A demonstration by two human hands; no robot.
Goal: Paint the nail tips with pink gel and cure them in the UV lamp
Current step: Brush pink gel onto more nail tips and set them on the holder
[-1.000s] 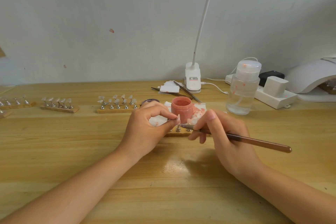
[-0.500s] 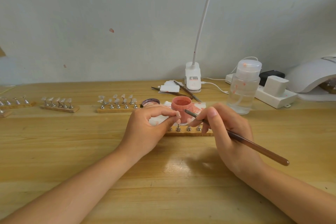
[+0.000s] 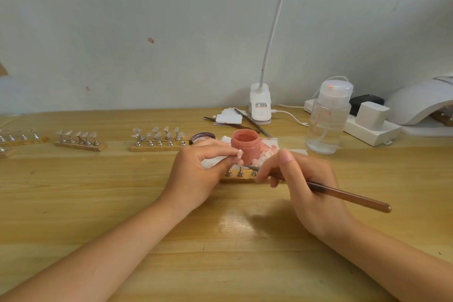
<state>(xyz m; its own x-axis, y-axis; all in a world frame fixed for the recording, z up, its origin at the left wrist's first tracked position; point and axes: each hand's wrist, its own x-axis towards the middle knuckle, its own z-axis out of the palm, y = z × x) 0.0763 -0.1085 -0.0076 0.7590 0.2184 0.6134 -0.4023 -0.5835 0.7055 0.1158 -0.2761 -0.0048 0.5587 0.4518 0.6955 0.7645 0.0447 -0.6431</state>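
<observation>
Right hand (image 3: 311, 186) grips brush (image 3: 348, 197) — bristles beside nail tip (image 3: 241, 163) (pink).

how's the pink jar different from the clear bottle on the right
The pink jar is short, squat and opaque, stands open with no lid, and sits just behind the hands. The clear bottle is taller, see-through with pink specks on its wall, wears a wide cap, and stands further right, near the power strip. Both stand upright on the wooden table.
</observation>
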